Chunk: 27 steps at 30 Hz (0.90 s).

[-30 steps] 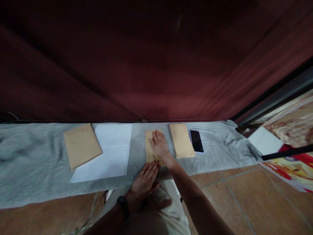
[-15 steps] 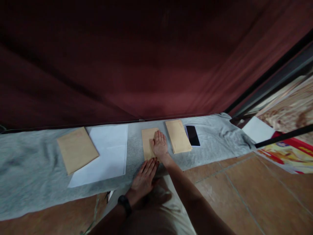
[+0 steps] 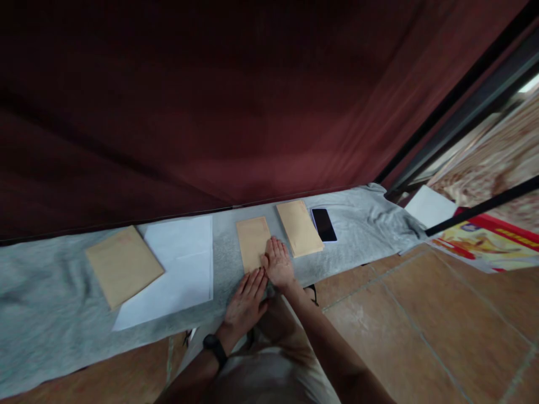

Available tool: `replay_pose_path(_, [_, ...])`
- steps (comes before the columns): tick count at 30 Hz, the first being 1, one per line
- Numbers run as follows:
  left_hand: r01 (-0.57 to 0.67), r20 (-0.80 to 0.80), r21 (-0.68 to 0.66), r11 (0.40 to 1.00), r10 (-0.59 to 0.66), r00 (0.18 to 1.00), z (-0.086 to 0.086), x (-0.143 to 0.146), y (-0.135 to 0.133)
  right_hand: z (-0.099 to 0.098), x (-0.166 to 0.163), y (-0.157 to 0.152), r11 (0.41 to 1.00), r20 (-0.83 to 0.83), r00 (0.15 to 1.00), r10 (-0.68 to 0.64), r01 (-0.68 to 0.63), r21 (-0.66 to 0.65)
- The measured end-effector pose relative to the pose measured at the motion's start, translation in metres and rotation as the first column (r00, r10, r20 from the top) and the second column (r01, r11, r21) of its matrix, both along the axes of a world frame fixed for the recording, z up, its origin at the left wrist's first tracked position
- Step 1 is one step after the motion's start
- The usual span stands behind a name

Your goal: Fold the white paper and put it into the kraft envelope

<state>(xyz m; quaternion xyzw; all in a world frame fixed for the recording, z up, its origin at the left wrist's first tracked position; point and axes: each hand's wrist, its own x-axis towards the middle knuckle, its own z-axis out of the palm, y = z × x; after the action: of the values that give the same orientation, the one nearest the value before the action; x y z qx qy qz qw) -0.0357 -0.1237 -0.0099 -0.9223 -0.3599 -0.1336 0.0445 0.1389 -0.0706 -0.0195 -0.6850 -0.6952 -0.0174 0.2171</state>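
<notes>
A brown paper envelope (image 3: 253,240) lies flat on the grey cloth before me. My left hand (image 3: 247,300), a dark watch on its wrist, rests with fingers stretched over the envelope's near edge. Flat on its right side, near the lower corner, lies my right hand (image 3: 278,262), fingers extended. The two hands almost meet at the fingertips and thumb. Just right of them is a small stack of brown envelopes (image 3: 300,229). Farther left, another brown envelope (image 3: 125,266) overlaps white paper sheets (image 3: 185,264).
A dark-screened phone (image 3: 324,225) lies right of the stack. The grey cloth (image 3: 362,224) covers a narrow surface, with a dark red curtain (image 3: 236,123) behind it. Tiled floor (image 3: 379,320) shows below. At right stand a black bar (image 3: 484,205) and a colourful printed box (image 3: 484,241).
My right hand has slid down and toward the lower right of the envelope, uncovering its upper part. The left hand stays at the near edge. The view has shifted slightly.
</notes>
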Motion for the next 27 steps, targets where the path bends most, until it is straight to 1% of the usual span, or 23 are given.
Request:
replay_pose_path(6, [0.004, 0.014, 0.016, 1.0, -0.004, 1.0, 0.002, 0.001, 0.0, 0.008, 0.003, -0.029, 1.0, -0.035, 0.999, 0.012, -0.013, -0.025])
replay_pose_path(10, [0.012, -0.002, 0.014, 1.0, -0.012, 1.0, 0.006, 0.0, 0.001, 0.017, 0.004, -0.06, 1.0, -0.083, 0.997, -0.005, 0.003, -0.027])
replay_pose_path(13, [0.018, -0.013, -0.003, 1.0, -0.018, 1.0, 0.009, -0.001, 0.0, 0.022, 0.006, -0.087, 0.994, -0.096, 0.99, 0.101, -0.104, -0.027])
replay_pose_path(16, [0.026, -0.008, -0.006, 1.0, -0.026, 1.0, 0.011, -0.001, 0.0, 0.025, 0.007, -0.106, 0.99, -0.106, 0.985, 0.139, -0.142, -0.021])
replay_pose_path(20, [0.017, 0.041, 0.0, 1.0, -0.017, 0.999, 0.008, -0.004, -0.004, 0.027, 0.004, -0.112, 0.996, -0.11, 0.99, 0.089, -0.091, -0.017])
replay_pose_path(27, [-0.058, 0.092, -0.028, 0.998, 0.06, 0.994, 0.003, -0.016, -0.014, 0.025, 0.002, -0.112, 0.999, -0.099, 0.994, 0.041, -0.043, -0.024])
